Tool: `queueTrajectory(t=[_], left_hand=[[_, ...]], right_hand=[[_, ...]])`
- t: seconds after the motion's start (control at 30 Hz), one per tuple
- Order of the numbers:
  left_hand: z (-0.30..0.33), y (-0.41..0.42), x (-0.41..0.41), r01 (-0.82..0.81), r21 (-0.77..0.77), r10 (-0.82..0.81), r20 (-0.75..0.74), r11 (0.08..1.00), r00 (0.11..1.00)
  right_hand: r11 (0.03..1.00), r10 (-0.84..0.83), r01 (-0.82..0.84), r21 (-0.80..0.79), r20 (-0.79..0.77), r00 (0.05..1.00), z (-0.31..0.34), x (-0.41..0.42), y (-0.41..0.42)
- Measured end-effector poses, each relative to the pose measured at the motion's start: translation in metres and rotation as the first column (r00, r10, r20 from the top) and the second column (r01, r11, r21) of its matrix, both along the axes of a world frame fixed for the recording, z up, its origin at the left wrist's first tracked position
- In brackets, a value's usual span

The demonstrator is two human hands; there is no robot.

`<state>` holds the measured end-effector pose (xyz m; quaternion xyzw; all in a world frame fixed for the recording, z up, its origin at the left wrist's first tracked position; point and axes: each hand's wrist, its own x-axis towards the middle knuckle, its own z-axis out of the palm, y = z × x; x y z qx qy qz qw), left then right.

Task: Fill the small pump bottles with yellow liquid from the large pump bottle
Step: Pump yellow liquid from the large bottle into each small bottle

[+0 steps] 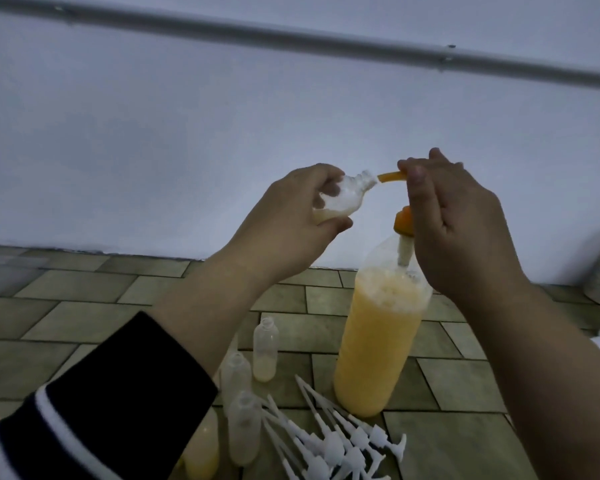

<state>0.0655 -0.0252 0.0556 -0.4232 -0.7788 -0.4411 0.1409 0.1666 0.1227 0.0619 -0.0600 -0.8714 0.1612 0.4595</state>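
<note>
While the person sits at the tiled floor, these lie in view:

Large bottle: tall clear plastic pump bottle (378,344) stands upright on the green-brown tiled floor (84,306), filled most of the way with opaque yellow liquid, froth at the top; its dip tube shows through the empty shoulder.
Orange pump head (403,220): on the large bottle's neck, spout (149,176) reaching left to the mouth of the held bottle; the top of it is hidden behind the right hand.
Right hand (465,230): on the pump head, fingers curled over it.
Left hand (291,216): fingers and thumb clasp a small clear plastic bottle (101,199), tilted with its threaded mouth at the spout tip; a little pale yellow liquid lies at its bottom.
Other small bottles: one (265,348) upright beside the large bottle with a little yellow liquid; two more (238,379) nearer, contents hard to tell; a fuller yellow one (201,448) partly hidden by the dark white-striped sleeve (101,410).
White pump tops (329,438): heaped on the floor, cut off by the lower edge.
</note>
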Motion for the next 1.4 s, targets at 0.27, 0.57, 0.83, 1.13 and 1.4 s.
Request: queueTrajectory(t=[0.27, 0.57, 0.83, 1.13, 1.4], left_hand=[[-0.024, -0.091, -0.010, -0.116, 0.355, -0.010, 0.334, 0.928, 0.942], [-0.131, -0.174, -0.026, -0.396, 0.263, 0.195, 0.560, 0.880, 0.806], [-0.208, -0.176, -0.044, -0.372, 0.189, 0.158, 0.670, 0.909, 0.726], [-0.224, -0.170, -0.052, -0.322, 0.053, 0.213, 0.650, 0.945, 0.730], [-0.236, -0.189, -0.066, -0.151, 0.047, 0.078, 0.683, 0.988, 0.726]], right_hand=[[1.000, -0.005, 0.007, -0.018, 0.085, 0.996, 0.011, 0.008, 0.007], [1.000, -0.018, 0.017, 0.004, 0.106, 0.994, 0.004, 0.006, 0.009], [0.999, -0.002, 0.005, -0.037, 0.095, 0.996, 0.004, 0.007, 0.008], [0.997, 0.003, 0.003, -0.071, 0.091, 0.996, 0.006, 0.009, 0.004], [0.996, 0.021, -0.013, -0.093, 0.088, 0.996, 0.008, 0.009, 0.001]])
